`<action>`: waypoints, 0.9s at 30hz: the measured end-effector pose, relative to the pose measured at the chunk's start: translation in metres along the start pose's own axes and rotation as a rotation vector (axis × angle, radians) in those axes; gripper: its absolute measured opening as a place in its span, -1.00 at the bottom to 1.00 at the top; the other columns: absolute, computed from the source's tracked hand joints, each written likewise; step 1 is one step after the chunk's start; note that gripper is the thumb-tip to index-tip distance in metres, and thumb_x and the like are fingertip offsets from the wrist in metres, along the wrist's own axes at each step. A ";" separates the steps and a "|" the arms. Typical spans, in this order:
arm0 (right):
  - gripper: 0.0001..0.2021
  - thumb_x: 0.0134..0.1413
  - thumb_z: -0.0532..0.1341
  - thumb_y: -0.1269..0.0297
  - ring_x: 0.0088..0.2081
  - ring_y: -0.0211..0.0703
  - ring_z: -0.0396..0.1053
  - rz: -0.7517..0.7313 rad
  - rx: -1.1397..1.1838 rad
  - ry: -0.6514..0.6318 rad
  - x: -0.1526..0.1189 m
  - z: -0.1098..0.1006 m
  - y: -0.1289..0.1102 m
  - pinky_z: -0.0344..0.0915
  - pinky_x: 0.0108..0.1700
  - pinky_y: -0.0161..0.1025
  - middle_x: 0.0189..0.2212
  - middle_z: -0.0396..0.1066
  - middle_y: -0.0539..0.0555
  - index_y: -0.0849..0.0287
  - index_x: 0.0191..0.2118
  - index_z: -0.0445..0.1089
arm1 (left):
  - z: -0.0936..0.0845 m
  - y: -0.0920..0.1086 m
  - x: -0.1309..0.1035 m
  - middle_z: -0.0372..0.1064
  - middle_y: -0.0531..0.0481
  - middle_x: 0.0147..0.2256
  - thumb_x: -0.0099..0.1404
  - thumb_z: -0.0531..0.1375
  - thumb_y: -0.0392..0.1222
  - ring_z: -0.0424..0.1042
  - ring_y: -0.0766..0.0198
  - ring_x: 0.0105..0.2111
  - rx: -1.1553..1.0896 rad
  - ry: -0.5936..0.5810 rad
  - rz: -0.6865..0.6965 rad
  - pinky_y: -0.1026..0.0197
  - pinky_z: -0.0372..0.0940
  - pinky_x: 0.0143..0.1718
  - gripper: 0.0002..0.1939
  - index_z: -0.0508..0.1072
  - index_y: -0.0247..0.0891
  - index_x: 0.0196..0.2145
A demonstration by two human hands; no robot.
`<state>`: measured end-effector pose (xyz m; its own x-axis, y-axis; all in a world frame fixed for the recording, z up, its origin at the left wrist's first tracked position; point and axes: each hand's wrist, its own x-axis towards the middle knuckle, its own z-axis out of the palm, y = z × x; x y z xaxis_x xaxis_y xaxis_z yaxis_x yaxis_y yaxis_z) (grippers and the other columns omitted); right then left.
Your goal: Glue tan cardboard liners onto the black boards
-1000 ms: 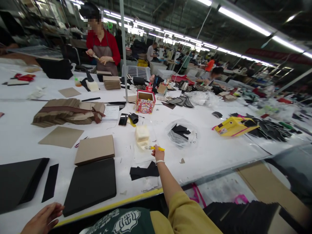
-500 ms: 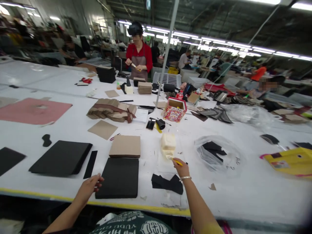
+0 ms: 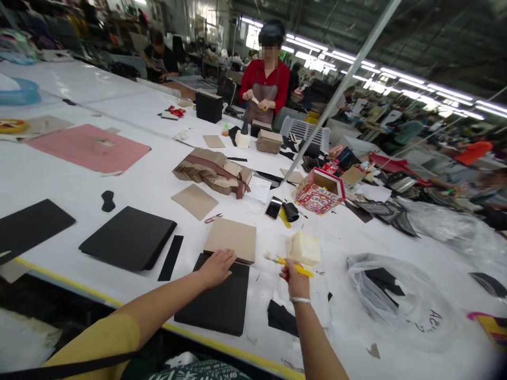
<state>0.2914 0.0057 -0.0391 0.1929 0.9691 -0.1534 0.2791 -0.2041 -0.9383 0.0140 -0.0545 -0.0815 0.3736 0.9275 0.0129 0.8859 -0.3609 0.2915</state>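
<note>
My left hand (image 3: pixel 217 268) rests palm down, fingers apart, where a stack of black sheets (image 3: pixel 216 306) meets a stack of tan boards (image 3: pixel 231 238). Its fingertips lie on the near edge of the tan boards. In my right hand (image 3: pixel 295 277) is a yellow-handled brush (image 3: pixel 295 266), its bristles pointing left, above the white table just right of the tan stack. Behind that hand stands a cream-coloured glue block or container (image 3: pixel 304 248); which of these it is I cannot tell. Black cut pieces (image 3: pixel 282 317) lie beside my right forearm.
Further left are another black stack (image 3: pixel 129 237) and a narrow black strip (image 3: pixel 171 257). A phone (image 3: pixel 273 207) and a red patterned box (image 3: pixel 320 191) sit beyond. A clear plastic bag (image 3: pixel 412 301) lies right. Across the table stands a person in red (image 3: pixel 266 84).
My left hand has moved right and forward from beside the black stack onto the stacks. My right hand has drawn the brush away from the cream-coloured object, leftwards. The view has turned and tilted.
</note>
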 end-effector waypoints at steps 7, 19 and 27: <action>-0.77 -0.09 0.14 0.13 -0.47 -0.27 0.34 -0.268 -0.118 -0.484 -0.018 0.163 -0.062 0.29 -0.40 -0.36 -0.50 0.40 -0.02 0.18 -0.39 0.38 | 0.015 -0.004 0.012 0.07 -0.22 0.15 0.17 0.11 -0.10 -0.02 0.02 0.16 0.021 -0.078 -0.018 -0.08 -0.16 0.13 -0.43 0.15 -0.32 0.12; -0.80 -0.07 0.11 0.16 -0.60 -0.36 0.26 -0.287 -0.286 -0.467 0.047 0.228 -0.059 0.20 -0.50 -0.43 -0.58 0.35 -0.09 0.15 -0.38 0.38 | 0.024 -0.016 0.012 0.00 -0.18 0.19 0.19 0.07 -0.06 -0.02 0.03 0.16 0.001 -0.123 0.020 -0.08 -0.13 0.13 -0.38 0.07 -0.27 0.18; -0.82 -0.07 0.12 0.16 -0.67 -0.35 0.26 -0.118 -0.335 -0.242 0.081 0.180 -0.047 0.20 -0.56 -0.42 -0.70 0.28 -0.11 0.16 -0.43 0.37 | 0.017 -0.016 0.012 -0.01 -0.13 0.19 0.17 0.09 -0.13 0.00 0.07 0.16 -0.008 -0.142 0.026 -0.06 -0.09 0.11 -0.38 0.08 -0.26 0.17</action>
<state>0.1243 0.1193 -0.0629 -0.0741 0.9849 -0.1566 0.5840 -0.0844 -0.8074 0.0091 -0.0391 -0.1024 0.4320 0.8945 -0.1150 0.8734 -0.3831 0.3008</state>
